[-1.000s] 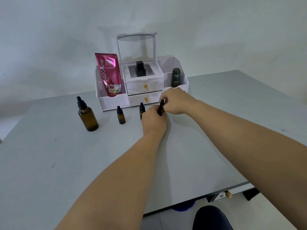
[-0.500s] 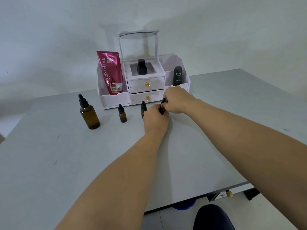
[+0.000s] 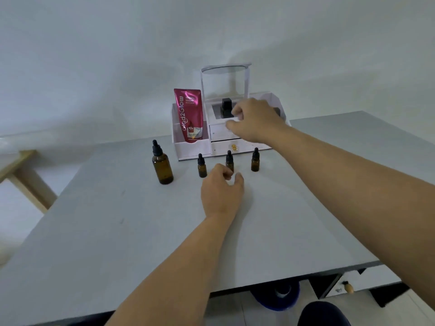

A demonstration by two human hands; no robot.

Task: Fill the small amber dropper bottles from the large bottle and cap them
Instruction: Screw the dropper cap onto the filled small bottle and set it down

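Large round glass dropper bottle (image 3: pixel 163 170) showing amber brown, wearing black cap. Three small glass dropper bottles (image 3: pixel 202 170) (image 3: pixel 229 162) (image 3: pixel 255 163) carrying same amber, with black tops. Soft plastic tube (image 3: pixel 189 116) glowing magenta pink, bearing white lettering. Plastic drawer organiser (image 3: pixel 191 149) looking white, its round knob (image 3: pixel 234 147) shining gold. Square-shaped bottle (image 3: pixel 226 108) appearing black. Flat table top (image 3: pixel 117 231) showing plain light grey. Wooden side table (image 3: pixel 21 165) looking pale beige.

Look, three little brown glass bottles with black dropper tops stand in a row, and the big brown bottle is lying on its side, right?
Not quite. The big brown glass bottle with a black dropper top is standing upright, not lying on its side. The three little brown glass bottles do stand in a row beside it, as the head view shows.
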